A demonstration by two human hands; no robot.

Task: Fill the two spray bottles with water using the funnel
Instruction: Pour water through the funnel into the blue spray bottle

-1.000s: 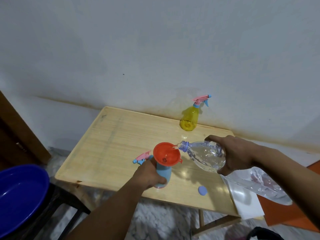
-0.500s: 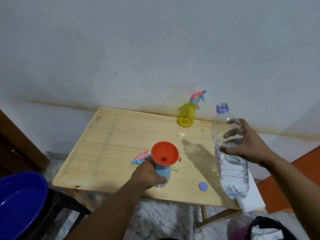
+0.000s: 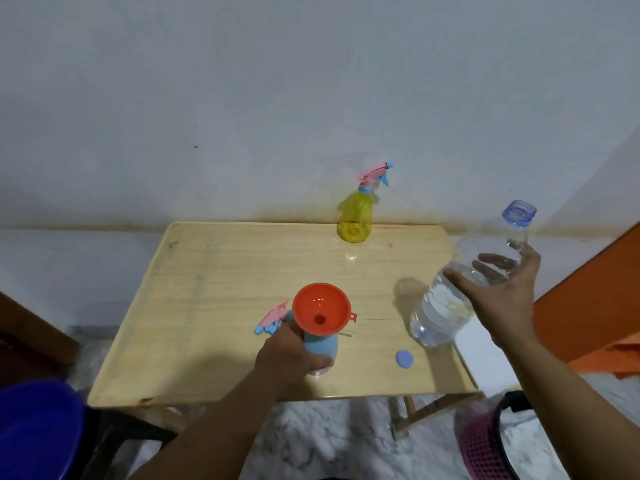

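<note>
A pale, stained wall (image 3: 311, 98) backs a wooden folding table (image 3: 225, 271); marbled floor (image 3: 329, 441) lies at six o'clock.

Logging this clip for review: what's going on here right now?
A person is filling spray bottles. The left hand holds the blue bottle upright on the table, with the funnel seated in its neck. The right hand holds the uncapped water bottle off to the side, not pouring. Its cap lies on the table. The yellow bottle stands at the back.
</note>
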